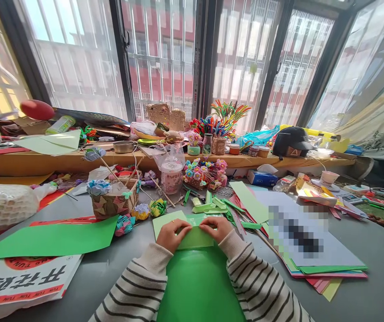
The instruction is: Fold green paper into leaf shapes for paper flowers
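My left hand (171,235) and my right hand (217,228) face each other at the middle of the table. Both pinch, thumb against finger, the upper edge of a light green piece of paper (196,240). The paper lies over a smooth, darker green sheet (198,286) that reaches toward my body. Partly behind my left hand is another pale green sheet (164,219). Just past my fingers sit several cut green paper strips (212,206). A ruler (238,222) lies beyond my right hand, partly covered by strips.
Left stand a basket (113,203) with paper flowers and a green sheet (51,237) on a printed bag (27,284). Ahead is a plastic cup (170,176) near crocheted-looking flowers (205,172). Stacked papers (312,232) lie right. A cluttered ledge (145,158) runs below the windows.
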The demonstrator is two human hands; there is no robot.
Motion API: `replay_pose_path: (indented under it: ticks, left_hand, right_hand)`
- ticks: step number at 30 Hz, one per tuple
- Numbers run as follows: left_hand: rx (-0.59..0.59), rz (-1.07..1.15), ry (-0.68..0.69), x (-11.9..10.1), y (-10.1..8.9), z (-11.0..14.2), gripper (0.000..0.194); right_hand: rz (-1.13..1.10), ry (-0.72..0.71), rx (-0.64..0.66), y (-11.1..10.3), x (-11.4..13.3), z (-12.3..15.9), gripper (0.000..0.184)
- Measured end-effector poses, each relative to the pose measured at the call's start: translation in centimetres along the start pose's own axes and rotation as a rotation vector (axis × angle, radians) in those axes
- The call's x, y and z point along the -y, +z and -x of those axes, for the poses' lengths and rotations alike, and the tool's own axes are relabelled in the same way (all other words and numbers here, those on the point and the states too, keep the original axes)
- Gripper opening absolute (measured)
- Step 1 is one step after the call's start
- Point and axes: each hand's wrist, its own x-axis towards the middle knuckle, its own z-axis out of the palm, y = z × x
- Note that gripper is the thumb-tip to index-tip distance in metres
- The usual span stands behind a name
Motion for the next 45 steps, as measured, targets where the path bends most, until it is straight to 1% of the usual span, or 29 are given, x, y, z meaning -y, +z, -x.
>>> replay_pose_path:
  ticks: [1,3,8,10,12,14,15,16,18,21,23,26,28,29,30,31,32,33,35,36,38,41,45]
  left_hand:
    - [0.042,-0.026,0.004,-0.1,-0.1,0.0,0.021]
    - [0.055,-0.061,0.002,-0.1,-0.2,0.0,0.022]
    - [-0.013,-0.056,-0.012,0.5,-0.3,0.0,0.023]
    - [-0.046,-0.047,-0.019,0.5,-0.3,0.1,0.022]
    - [-0.026,-0.037,-0.011,0.2,-0.3,0.1,0.021]
    - [0.032,-0.022,0.005,-0.3,-0.3,0.2,0.021]
    - [0.050,-0.014,0.011,-0.6,-0.4,0.2,0.022]
    - [0.059,-0.010,0.016,-0.8,-0.4,0.2,0.022]
    - [0.062,0.001,0.020,-0.9,-0.3,0.2,0.023]
    - [0.014,0.046,-0.014,-0.2,-0.1,0.1,0.021]
    - [-0.078,0.094,-0.069,0.6,0.0,0.1,0.020]
    - [-0.172,0.222,-0.182,1.6,-0.4,0.0,0.021]
    - [-0.239,0.210,-0.226,1.6,-0.8,-0.1,0.021]
    - [-0.262,0.177,-0.216,1.4,-1.0,-0.1,0.020]
    - [-0.263,0.145,-0.179,1.1,-1.2,-0.1,0.019]
    - [-0.234,0.112,-0.116,0.7,-1.2,-0.1,0.019]
    - [-0.173,0.088,-0.044,0.3,-1.2,-0.1,0.018]
    - [-0.086,0.087,0.014,0.0,-1.0,-0.1,0.018]
    - [0.026,0.081,0.047,-0.3,-0.6,-0.1,0.019]
    - [0.031,0.072,0.042,-0.2,-0.4,0.0,0.020]
    - [-0.012,0.058,0.030,0.2,0.0,0.0,0.021]
    - [-0.087,0.068,0.019,0.9,0.2,0.0,0.022]
    - [-0.129,0.074,0.015,1.3,-0.1,0.0,0.022]
  right_hand:
    - [-0.003,-0.006,0.004,0.0,0.0,0.0,0.019]
    - [-0.005,-0.004,-0.010,-0.1,-0.4,0.0,0.021]
    - [-0.070,0.105,-0.142,-1.6,-2.3,-0.2,0.021]
    - [-0.082,0.131,-0.209,-2.1,-2.4,-0.2,0.021]
    - [-0.106,0.113,-0.231,-2.0,-1.9,-0.2,0.023]
    - [-0.120,0.046,-0.187,-1.5,-1.0,-0.1,0.024]
    - [-0.089,-0.013,-0.147,-1.1,-0.6,-0.1,0.022]
    - [-0.049,-0.066,-0.095,-0.6,-0.2,-0.1,0.019]
    - [0.028,-0.109,-0.041,0.0,0.4,0.0,0.017]
    - [0.067,-0.087,-0.050,0.0,0.3,-0.1,0.017]
    - [0.067,-0.061,-0.079,-0.4,0.0,-0.1,0.017]
    - [0.073,-0.032,-0.125,-1.1,-0.6,-0.1,0.016]
    - [0.068,-0.015,-0.149,-1.3,-0.9,-0.1,0.015]
    - [0.060,-0.012,-0.151,-1.4,-0.9,-0.1,0.016]
    - [0.049,-0.014,-0.145,-1.3,-0.8,0.0,0.016]
    - [0.036,-0.022,-0.135,-1.2,-0.7,0.0,0.016]
    - [0.024,-0.034,-0.121,-1.0,-0.6,0.1,0.016]
    - [0.015,-0.048,-0.105,-0.8,-0.4,0.1,0.016]
    - [0.008,-0.070,-0.072,-0.6,0.0,0.1,0.017]
    - [0.011,-0.078,-0.062,-0.5,0.1,0.1,0.017]
    - [0.025,-0.083,-0.073,-0.5,0.1,0.1,0.017]
    - [0.037,-0.070,-0.154,-1.1,-0.7,0.0,0.018]
    - [0.063,-0.036,-0.272,-2.3,-2.1,-0.1,0.017]
